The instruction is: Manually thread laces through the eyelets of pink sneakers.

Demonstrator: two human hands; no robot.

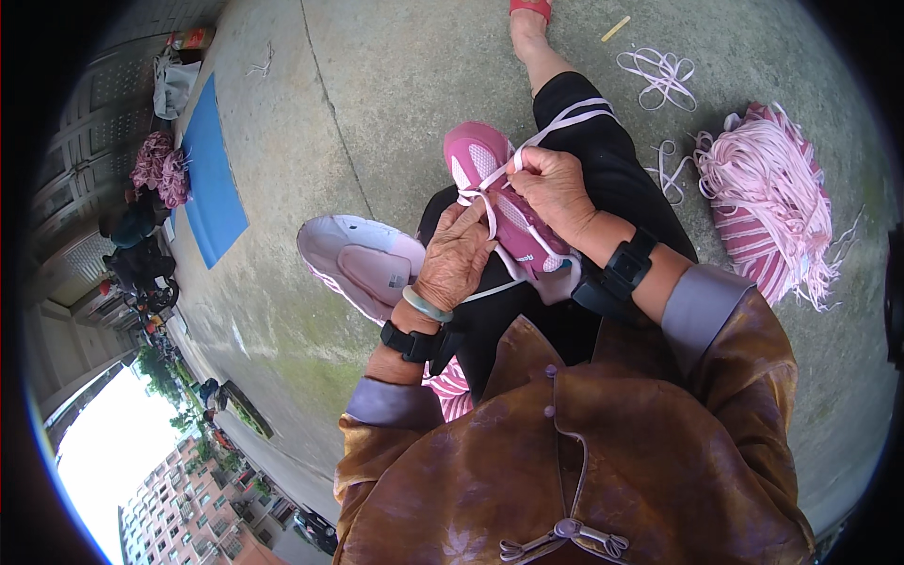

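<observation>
A pink shoe with white mesh patches lies across my lap, its toe pointing away from me. Pale pink shoelace is partly threaded through it, and a long tail runs over my dark trouser leg. Between thumb and fingers of my right hand, the lace is pinched just above the shoe's right side. My left hand grips the shoe's left edge, its fingertips beside a loop of lace. Left of that hand rests another shoe piece, its pale hollow inside facing up.
On the concrete floor at the right lies a big bundle of pale pink laces with striped wrapping. Loose laces and a thin yellowish stick lie nearby. A blue mat and another pink bundle are at the left.
</observation>
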